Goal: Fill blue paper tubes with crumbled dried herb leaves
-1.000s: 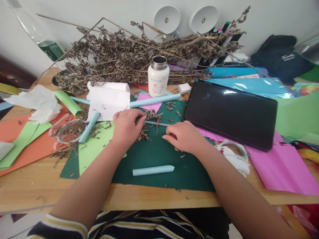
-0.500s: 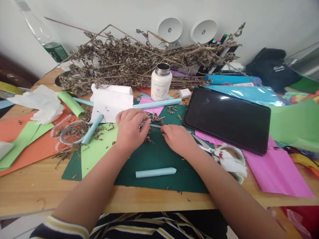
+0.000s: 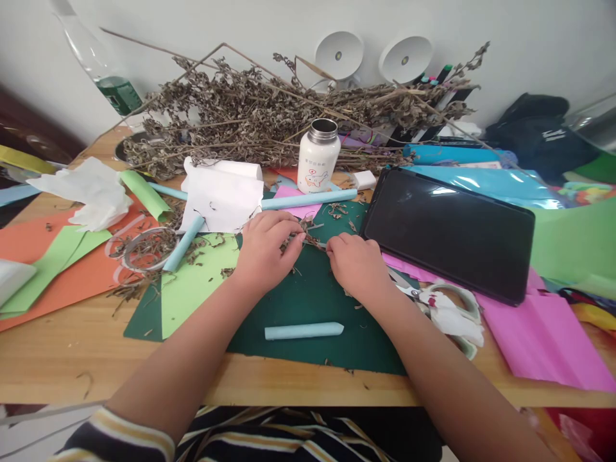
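My left hand [image 3: 268, 249] is closed over crumpled dried leaves [image 3: 308, 230] on the green cutting mat [image 3: 308, 301], thumb and fingers bent together. Beside it, the curled fingers of my right hand [image 3: 357, 264] pinch one end of a thin pale strip [image 3: 321, 244] running between the hands. Part of the strip is hidden by leaves and fingers. Nearer me lies a light blue paper roll [image 3: 304, 331]. Another blue roll [image 3: 310, 199] rests behind the hands. By my right wrist are scissors [image 3: 407, 287], partly covered by white tissue [image 3: 450, 317].
A white bottle without a lid [image 3: 317, 160] stands behind the hands, before a heap of dried plant stems [image 3: 231, 109]. A black tablet [image 3: 450, 234] lies at right. Left are a tape ring [image 3: 126, 256] with leaf bits, green paper [image 3: 192, 295] and orange paper [image 3: 29, 237].
The view has shifted slightly, so most things appear a little further right. My hands stay close together over the leaves, with the right fingers slightly further from the left.
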Motion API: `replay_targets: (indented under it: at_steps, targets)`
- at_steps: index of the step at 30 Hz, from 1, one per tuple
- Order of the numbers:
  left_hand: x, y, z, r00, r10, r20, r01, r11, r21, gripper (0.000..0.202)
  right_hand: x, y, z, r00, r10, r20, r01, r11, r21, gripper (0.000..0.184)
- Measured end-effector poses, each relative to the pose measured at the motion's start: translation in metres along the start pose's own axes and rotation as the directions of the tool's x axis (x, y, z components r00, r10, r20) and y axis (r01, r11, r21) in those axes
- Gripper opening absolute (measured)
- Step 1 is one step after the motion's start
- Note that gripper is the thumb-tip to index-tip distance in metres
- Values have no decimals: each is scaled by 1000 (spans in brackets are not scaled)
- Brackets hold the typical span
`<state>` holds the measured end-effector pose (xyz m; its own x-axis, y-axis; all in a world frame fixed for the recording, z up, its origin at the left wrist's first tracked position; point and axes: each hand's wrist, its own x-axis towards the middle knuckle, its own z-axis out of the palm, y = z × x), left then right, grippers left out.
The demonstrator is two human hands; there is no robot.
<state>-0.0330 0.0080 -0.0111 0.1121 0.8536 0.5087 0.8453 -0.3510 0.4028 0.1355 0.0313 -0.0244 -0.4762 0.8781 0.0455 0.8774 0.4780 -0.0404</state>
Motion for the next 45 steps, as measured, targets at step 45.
replay_targets:
  at_steps: [45]
  targets:
    - [5,-3,-13,876,-252,412,476,597,-646,13,-16,40,-21,839,-320,-441,434,881,187,27]
